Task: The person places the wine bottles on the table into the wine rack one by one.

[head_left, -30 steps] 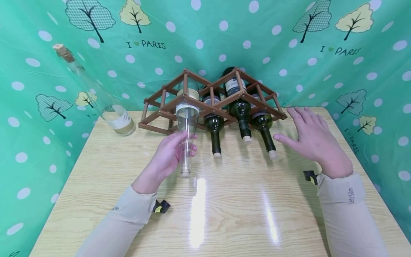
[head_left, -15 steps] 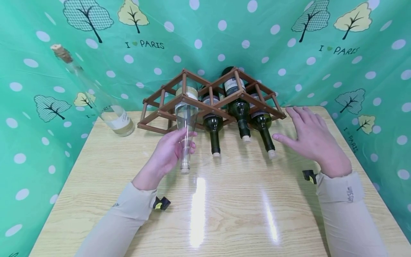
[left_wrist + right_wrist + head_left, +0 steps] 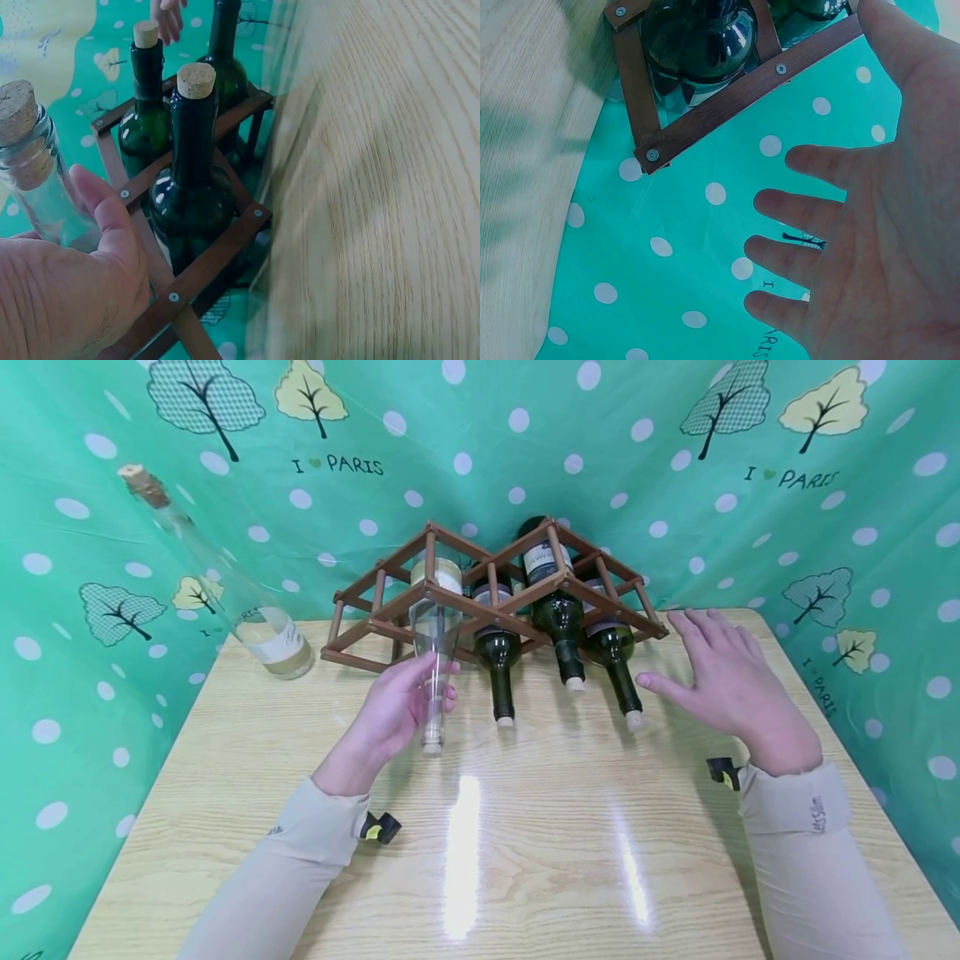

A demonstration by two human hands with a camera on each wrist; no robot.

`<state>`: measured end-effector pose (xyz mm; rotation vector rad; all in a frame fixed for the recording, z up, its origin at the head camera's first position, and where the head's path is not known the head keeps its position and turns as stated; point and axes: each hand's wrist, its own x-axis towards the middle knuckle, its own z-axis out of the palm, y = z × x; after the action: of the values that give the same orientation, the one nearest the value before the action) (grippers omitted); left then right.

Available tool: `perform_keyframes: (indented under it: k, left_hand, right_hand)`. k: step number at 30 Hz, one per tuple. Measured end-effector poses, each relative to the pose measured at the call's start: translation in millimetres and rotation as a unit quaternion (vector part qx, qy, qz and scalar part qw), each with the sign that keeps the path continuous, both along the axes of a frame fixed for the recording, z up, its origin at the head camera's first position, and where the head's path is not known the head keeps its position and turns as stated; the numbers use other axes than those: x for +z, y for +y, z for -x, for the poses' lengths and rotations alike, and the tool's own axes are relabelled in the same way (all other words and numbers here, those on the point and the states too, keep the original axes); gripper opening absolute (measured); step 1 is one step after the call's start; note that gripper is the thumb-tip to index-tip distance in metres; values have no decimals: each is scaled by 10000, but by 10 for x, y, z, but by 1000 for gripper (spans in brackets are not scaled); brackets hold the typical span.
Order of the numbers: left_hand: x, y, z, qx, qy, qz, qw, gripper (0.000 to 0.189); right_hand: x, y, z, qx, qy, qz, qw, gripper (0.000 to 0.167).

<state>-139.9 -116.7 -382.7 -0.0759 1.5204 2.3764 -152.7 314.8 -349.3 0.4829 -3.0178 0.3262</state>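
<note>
My left hand (image 3: pixel 393 706) grips the neck of a clear glass bottle (image 3: pixel 435 631), corked, lying in the upper left slot of the brown wooden wine rack (image 3: pixel 375 625) with its neck toward me. The cork (image 3: pixel 16 112) of that bottle shows in the left wrist view, above the thumb. To its right in the rack are green wine bottles: one low in the middle (image 3: pixel 498 650), one up high (image 3: pixel 559 614) and one low at the right (image 3: pixel 613 647). My right hand (image 3: pixel 723 681) is spread with straight fingers beside the rack's right end, holding nothing.
A second clear corked bottle (image 3: pixel 273 639) with a white label stands upright on the wooden table (image 3: pixel 540 843), left of the rack. A green dotted cloth (image 3: pixel 480 435) hangs behind and at both sides.
The left hand and the clear bottle have moved away from me, deeper into the rack, so less of the neck sticks out. The right hand stays put.
</note>
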Motion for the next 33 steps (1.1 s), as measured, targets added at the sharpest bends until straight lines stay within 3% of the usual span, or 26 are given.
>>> perform_keyframes:
  k: [6, 33]
  left_hand:
    - [7, -7, 32, -31, -59, -117, 9999, 51]
    - [-18, 9, 120, 87, -95, -190, 9997, 47]
  right_hand:
    - [7, -2, -9, 5, 4, 6, 10000, 104]
    - [3, 9, -9, 1, 11, -1, 10000, 103]
